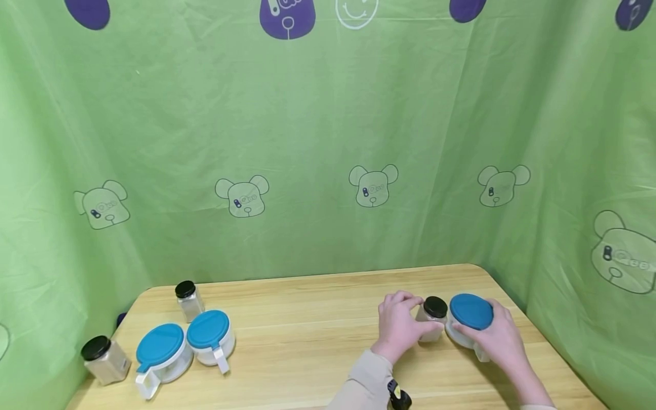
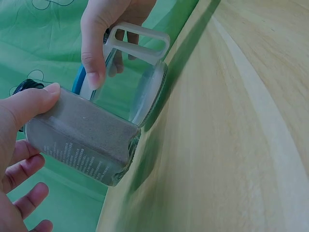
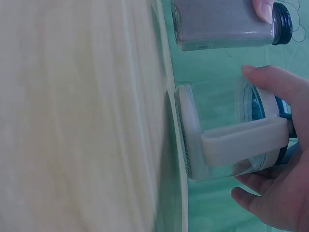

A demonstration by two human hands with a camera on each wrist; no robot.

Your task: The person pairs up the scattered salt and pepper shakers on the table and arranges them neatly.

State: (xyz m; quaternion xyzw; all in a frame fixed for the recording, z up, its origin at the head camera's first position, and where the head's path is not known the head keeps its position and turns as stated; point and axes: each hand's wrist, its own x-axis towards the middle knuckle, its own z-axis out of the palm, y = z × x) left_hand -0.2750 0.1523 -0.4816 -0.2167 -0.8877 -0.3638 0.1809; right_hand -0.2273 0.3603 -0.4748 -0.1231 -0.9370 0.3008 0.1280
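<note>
On the right of the desk [image 1: 297,336], the left grip [image 1: 398,323] pinches a jar [image 2: 87,128] near its black lid [image 1: 435,306], thumb on the near side. The body is slim, so this small span seems enough, and some of the fingers splay off the glass. The right grip [image 1: 494,341] clasps a pot [image 3: 219,104] just beside the jar, coming from above with thumb and fingers round the blue lid [image 1: 471,311]. The pot's handle [image 3: 244,140] goes unused; holding the top from both sides probably keeps so wide a body level. A narrow gap parts jar and pot, both upright; whether their bases rest on the desk, I cannot tell. On the left, 2 more pots [image 1: 160,347] [image 1: 210,336] sit side by side, handles facing the near edge, probably within easy reach. Of 2 more jars, 1 [image 1: 192,304] stands behind them and 1 [image 1: 110,364] to their left.
</note>
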